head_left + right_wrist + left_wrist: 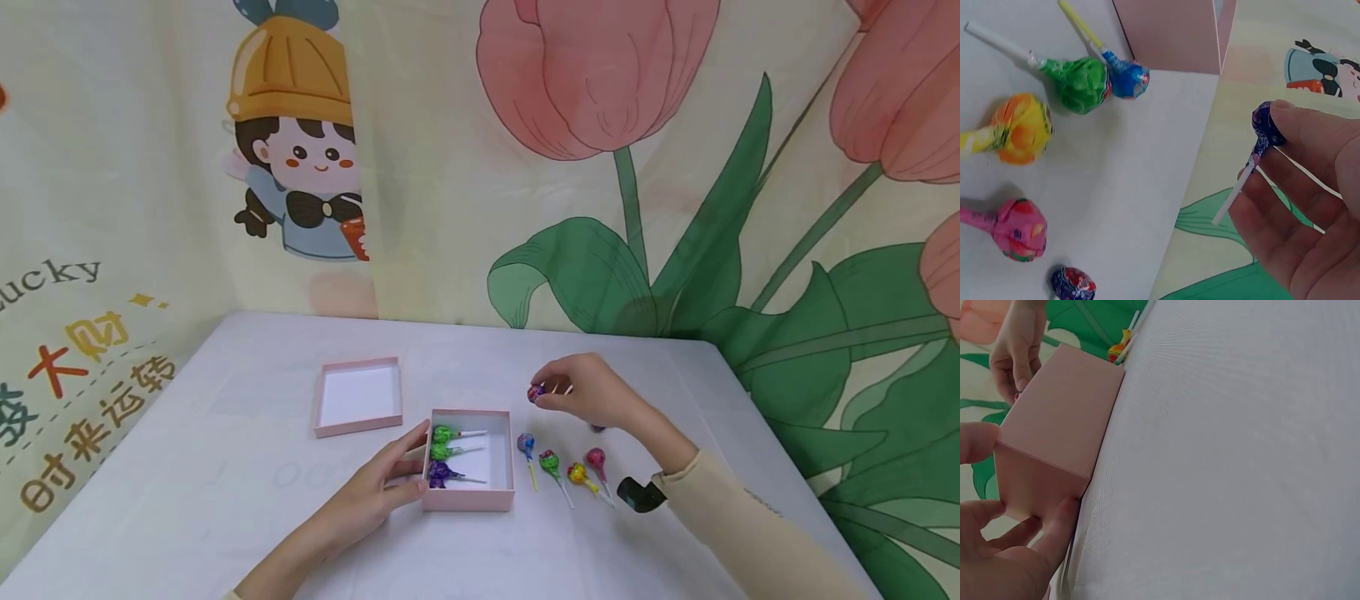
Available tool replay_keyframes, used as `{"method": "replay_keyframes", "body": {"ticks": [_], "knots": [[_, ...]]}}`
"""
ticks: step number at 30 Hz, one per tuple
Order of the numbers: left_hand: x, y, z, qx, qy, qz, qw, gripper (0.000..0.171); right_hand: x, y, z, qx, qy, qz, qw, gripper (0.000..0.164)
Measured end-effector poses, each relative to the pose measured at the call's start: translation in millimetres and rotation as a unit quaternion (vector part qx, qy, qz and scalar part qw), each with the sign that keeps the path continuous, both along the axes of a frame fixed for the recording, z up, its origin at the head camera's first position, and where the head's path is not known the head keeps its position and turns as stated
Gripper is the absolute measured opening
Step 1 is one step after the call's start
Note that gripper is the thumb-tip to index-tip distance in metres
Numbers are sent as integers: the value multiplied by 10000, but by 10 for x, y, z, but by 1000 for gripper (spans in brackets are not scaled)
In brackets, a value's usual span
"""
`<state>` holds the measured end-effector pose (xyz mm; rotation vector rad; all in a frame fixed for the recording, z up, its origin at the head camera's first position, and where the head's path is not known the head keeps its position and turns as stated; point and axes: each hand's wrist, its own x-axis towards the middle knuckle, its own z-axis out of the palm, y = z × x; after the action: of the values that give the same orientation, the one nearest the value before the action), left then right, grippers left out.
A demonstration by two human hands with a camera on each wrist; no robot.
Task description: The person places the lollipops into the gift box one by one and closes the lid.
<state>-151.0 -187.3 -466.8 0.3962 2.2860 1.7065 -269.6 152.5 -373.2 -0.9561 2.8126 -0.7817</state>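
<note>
My right hand [592, 390] pinches a dark blue lollipop [1265, 128] by its wrapped head, with the white stick pointing down and away from the thumb. It is above the table, behind the loose lollipops and to the right of an open pink box [468, 501]. My left hand [375, 483] holds that box at its left wall, thumb by the front corner and fingers along the side. Inside the box, green lollipops [442, 434] and a purple lollipop [441, 475] lie along the left wall, sticks pointing right.
Right of the box lie a blue lollipop [526, 443], a green lollipop [549, 461], a yellow lollipop [577, 473], a pink lollipop [596, 458] and a dark blue and red lollipop [1074, 282]. The shallow pink lid [358, 427] lies behind and left of the box.
</note>
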Motion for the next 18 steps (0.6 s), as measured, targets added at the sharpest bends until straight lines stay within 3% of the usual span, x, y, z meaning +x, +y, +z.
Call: {"method": "replay_keyframes", "body": {"ticks": [18], "knots": [[-22,-13,-24,11,18,-91,10000,79,225,-592,19,-433,41,532,9976,24]]}}
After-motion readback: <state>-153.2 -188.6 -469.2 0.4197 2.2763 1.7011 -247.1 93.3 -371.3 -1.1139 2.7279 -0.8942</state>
